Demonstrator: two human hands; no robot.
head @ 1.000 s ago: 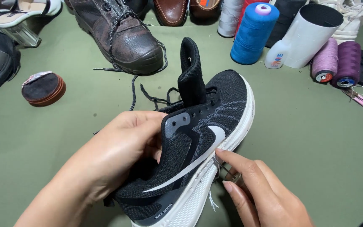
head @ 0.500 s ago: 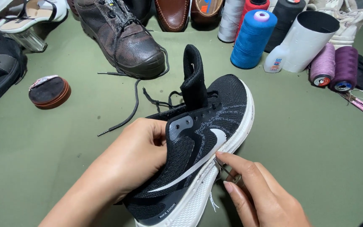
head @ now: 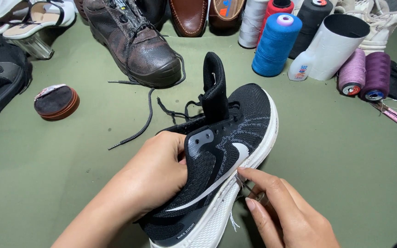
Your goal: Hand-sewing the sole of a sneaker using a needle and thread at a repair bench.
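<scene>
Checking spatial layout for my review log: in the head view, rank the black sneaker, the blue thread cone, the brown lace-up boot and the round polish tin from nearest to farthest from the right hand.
1. Black sneaker: touching the right hand at its white sole edge.
2. Blue thread cone: straight up the table, at the back.
3. Brown lace-up boot: back, left of centre.
4. Round polish tin: far left.

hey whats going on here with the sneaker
A person holds a black knit sneaker on its side over a green table. The left hand grips its upper near the opening. The right hand pinches a thin metal tool against the white sole edge, where a loose thread hangs. A brown boot, thread spools and a round tin sit behind.
</scene>
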